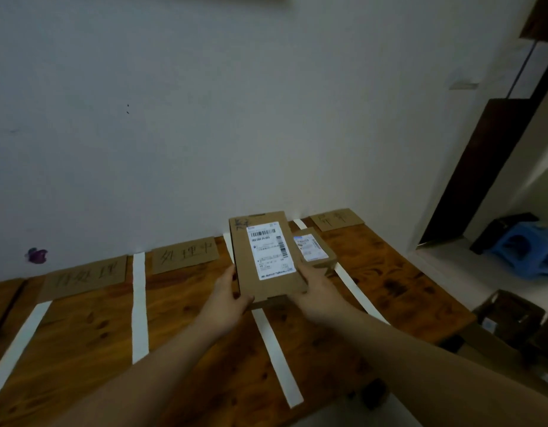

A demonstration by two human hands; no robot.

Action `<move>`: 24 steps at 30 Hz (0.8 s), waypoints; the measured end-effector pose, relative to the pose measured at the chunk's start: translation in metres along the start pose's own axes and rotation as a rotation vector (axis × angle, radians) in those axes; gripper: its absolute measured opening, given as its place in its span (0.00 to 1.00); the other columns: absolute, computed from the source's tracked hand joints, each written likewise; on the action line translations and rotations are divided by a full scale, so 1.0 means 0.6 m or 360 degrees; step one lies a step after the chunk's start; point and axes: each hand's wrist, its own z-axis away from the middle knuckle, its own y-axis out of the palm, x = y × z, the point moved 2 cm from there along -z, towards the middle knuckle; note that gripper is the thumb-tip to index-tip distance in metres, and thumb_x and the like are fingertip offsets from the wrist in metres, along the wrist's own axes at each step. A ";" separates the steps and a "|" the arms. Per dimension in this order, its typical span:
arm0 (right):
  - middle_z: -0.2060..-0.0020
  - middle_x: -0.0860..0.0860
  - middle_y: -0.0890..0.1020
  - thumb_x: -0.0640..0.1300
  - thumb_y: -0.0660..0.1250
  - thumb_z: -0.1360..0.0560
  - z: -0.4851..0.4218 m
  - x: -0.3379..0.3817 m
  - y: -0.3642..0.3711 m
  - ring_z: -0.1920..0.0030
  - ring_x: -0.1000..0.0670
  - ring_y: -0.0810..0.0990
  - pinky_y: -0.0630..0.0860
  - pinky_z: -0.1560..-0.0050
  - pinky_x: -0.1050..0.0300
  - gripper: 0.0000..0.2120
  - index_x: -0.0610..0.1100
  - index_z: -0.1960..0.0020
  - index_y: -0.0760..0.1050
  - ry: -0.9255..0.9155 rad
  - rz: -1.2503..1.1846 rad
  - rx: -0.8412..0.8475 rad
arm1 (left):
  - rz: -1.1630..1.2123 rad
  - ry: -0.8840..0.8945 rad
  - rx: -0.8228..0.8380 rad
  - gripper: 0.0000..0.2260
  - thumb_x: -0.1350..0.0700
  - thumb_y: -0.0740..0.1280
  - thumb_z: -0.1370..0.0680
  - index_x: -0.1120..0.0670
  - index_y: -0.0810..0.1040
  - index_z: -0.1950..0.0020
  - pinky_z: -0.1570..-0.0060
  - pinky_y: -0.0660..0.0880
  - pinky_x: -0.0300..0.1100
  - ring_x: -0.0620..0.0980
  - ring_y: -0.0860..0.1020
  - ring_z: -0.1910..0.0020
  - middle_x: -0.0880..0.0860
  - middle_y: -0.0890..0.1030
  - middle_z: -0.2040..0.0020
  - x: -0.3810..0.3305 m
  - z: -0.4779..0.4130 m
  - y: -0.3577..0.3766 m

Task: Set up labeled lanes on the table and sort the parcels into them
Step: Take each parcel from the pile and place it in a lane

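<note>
Two hands on one flat cardboard parcel (268, 257) rn, held just above the wooden table (205, 349) w/ its white shipping label facing up. Left hand (228, 295) grips the near-left edge, thumb on top and fingers curled under. Right hand (315, 283) has the near-right side, fingers wrapped underneath. Parcel sits over the third lane from the left, covering most of that lane's card at the far end, only a bit of handwriting peeks out by the far-left corner.

Smaller parcel (312, 248) w/ its own label lies just beside it on the right, same lane, partly tucked behind the right hand.

White tape strips (139, 306) run near to far and split the table into lanes. Cardboard lane cards (185, 254) w/ handwritten characters sit along the far edge by the wall (205, 118), one per lane. Blue plastic stool (531, 251) is on the floor off to the right.
</note>
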 end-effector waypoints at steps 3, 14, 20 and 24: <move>0.29 0.50 0.65 0.42 0.66 0.23 -0.058 -0.023 0.011 0.30 0.48 0.66 0.68 0.35 0.54 0.30 0.52 0.25 0.59 0.0107 0.0170 0.0141 | 0.0004 -0.0023 0.0069 0.33 0.60 0.68 0.25 0.46 0.56 0.25 0.46 0.77 0.42 0.47 0.69 0.35 0.49 0.65 0.29 0.024 -0.054 0.011; 0.31 0.45 0.68 0.46 0.63 0.21 -0.194 -0.154 0.023 0.31 0.47 0.67 0.66 0.32 0.52 0.26 0.44 0.26 0.61 0.0094 0.0517 0.0377 | -0.0379 -0.0273 0.0127 0.27 0.57 0.66 0.24 0.51 0.61 0.26 0.34 0.67 0.45 0.49 0.67 0.33 0.51 0.68 0.30 0.102 -0.167 0.111; 0.32 0.45 0.65 0.46 0.61 0.20 -0.232 -0.242 0.035 0.33 0.46 0.67 0.66 0.31 0.53 0.22 0.45 0.27 0.64 -0.0083 0.0703 0.0465 | -0.0634 -0.0325 0.0081 0.27 0.58 0.64 0.22 0.50 0.58 0.25 0.36 0.64 0.39 0.49 0.66 0.31 0.49 0.64 0.27 0.146 -0.202 0.195; 0.32 0.45 0.61 0.39 0.62 0.22 -0.255 -0.281 0.051 0.35 0.45 0.67 0.66 0.31 0.52 0.23 0.46 0.28 0.65 -0.0142 0.0830 0.0595 | -0.0779 -0.0434 0.0067 0.29 0.58 0.63 0.22 0.50 0.55 0.24 0.35 0.64 0.41 0.50 0.64 0.29 0.49 0.59 0.25 0.174 -0.223 0.229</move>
